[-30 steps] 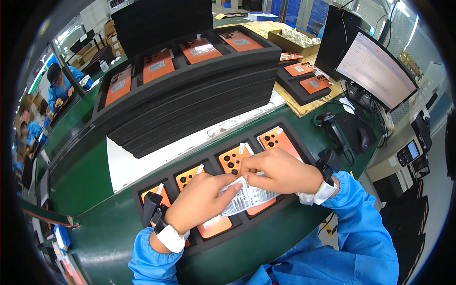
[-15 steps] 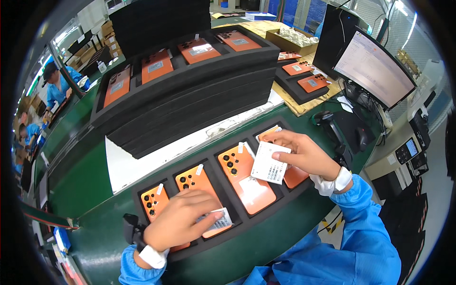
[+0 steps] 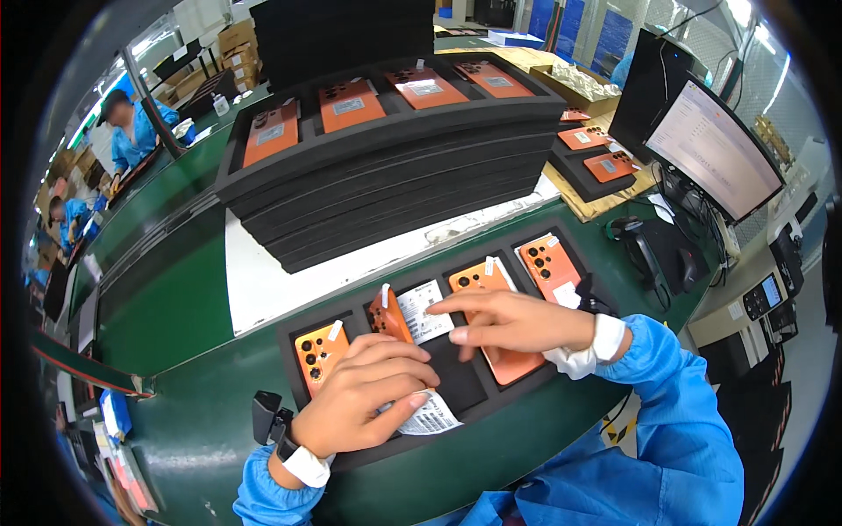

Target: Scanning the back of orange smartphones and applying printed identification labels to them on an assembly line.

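Left hand point(image 3: 364, 403) pinching a white label sheet point(image 3: 430, 416) at near edge of black foam tray point(image 3: 294, 337). Right hand point(image 3: 513, 324) fingers extended, pressing a second label point(image 3: 424, 311) onto tilted orange phone point(image 3: 388, 317) in second slot. Tray near table's front edge; stacked foam trays point(image 3: 395, 167) just behind; white strip between.
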Tool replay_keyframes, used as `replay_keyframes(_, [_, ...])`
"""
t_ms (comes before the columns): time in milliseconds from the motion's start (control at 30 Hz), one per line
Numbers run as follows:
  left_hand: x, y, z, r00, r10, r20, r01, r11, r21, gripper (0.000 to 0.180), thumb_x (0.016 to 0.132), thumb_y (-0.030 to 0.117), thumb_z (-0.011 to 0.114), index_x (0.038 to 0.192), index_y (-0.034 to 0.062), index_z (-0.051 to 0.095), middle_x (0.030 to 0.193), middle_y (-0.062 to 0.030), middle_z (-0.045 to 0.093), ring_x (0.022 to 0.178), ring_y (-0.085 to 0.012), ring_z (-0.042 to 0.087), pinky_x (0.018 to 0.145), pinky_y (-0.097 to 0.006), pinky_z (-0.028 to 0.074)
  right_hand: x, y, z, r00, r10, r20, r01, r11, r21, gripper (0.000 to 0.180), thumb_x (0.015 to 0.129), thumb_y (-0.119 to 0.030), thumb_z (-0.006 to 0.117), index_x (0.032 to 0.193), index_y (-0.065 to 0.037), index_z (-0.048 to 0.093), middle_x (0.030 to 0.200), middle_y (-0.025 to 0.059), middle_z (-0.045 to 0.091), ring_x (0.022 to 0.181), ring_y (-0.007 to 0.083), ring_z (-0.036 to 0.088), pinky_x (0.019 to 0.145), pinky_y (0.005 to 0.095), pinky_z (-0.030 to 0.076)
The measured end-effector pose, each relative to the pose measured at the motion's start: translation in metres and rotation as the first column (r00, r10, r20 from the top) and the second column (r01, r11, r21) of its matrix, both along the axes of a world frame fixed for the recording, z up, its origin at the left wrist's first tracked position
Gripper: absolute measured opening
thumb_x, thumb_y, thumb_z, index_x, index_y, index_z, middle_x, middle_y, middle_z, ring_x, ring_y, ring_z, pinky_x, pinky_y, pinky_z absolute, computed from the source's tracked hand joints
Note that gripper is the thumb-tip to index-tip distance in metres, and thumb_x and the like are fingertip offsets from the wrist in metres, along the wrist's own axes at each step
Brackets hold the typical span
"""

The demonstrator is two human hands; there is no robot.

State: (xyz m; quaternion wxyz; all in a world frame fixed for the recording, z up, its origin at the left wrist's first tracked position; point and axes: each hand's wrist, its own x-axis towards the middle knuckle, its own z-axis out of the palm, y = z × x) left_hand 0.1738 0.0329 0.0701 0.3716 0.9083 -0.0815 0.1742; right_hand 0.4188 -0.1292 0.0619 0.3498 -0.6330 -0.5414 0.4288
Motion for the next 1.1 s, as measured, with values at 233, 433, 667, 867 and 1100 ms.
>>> replay_keyframes(233, [0.001,0.001,-0.003,0.999,-0.012,0.037,0.012,1.000,-0.025,0.008,0.097,0.012,0.073,0.097,0.0047,0.076,0.106,-0.0036,0.078,0.117,-0.0264,0.070,0.109,-0.048,0.047,-0.017,0.001,-0.015,0.767,-0.036,0.641,-0.235,0.914,0.332,0.051,0.103,-0.031,0.067,0.143,0.001,0.062,0.151,0.0238,0.054,0.142,0.0389,0.053,0.117,0.0520,0.041])
replay_keyframes(433, [-0.001,0.002,-0.007,0.998,-0.014,0.053,0.017,0.998,-0.055,0.011,0.098,0.013,0.072,0.101,0.0034,0.076,0.111,-0.0066,0.077,0.121,-0.0298,0.069,0.107,-0.048,0.049,-0.035,0.026,-0.026,0.533,-0.042,0.845,-0.339,0.904,0.259,0.052,0.100,-0.026,0.067,0.140,0.007,0.058,0.148,0.0230,0.058,0.142,0.0386,0.052,0.121,0.0602,0.034])
replay_keyframes(667, [-0.005,0.023,-0.013,0.956,0.144,-0.254,-0.211,0.943,-0.257,0.027,0.099,0.026,0.076,0.097,-0.0010,0.077,0.084,-0.0166,0.071,0.074,-0.0335,0.067,0.068,-0.044,0.050,-0.031,0.022,0.020,0.983,0.117,0.139,-0.149,0.957,0.248,0.049,0.098,-0.020,0.076,0.141,-0.001,0.060,0.117,0.0158,0.071,0.102,0.0249,0.071,0.086,0.0362,0.057])
replay_keyframes(867, [-0.011,0.043,-0.021,0.935,0.166,-0.314,-0.335,0.705,-0.625,0.032,0.104,0.028,0.072,0.087,0.0003,0.072,0.071,0.0021,0.060,0.065,-0.0033,0.051,0.056,-0.028,0.041,-0.046,0.049,0.013,0.975,0.179,-0.130,-0.148,0.965,0.215,0.066,0.093,0.004,0.073,0.154,-0.010,0.050,0.118,0.0098,0.071,0.098,0.0128,0.070,0.074,0.0293,0.060])
replay_keyframes(1100, [-0.035,0.077,-0.051,0.916,0.395,-0.073,-0.398,0.864,-0.308,0.017,0.094,0.009,0.058,0.098,-0.0004,0.072,0.092,-0.0132,0.073,0.081,-0.0267,0.068,0.075,-0.037,0.052,-0.035,0.060,-0.003,0.977,-0.036,-0.209,0.052,0.996,0.075,0.035,0.091,0.008,0.078,0.122,-0.002,0.066,0.132,0.0100,0.064,0.110,0.0148,0.071,0.093,0.0291,0.060])
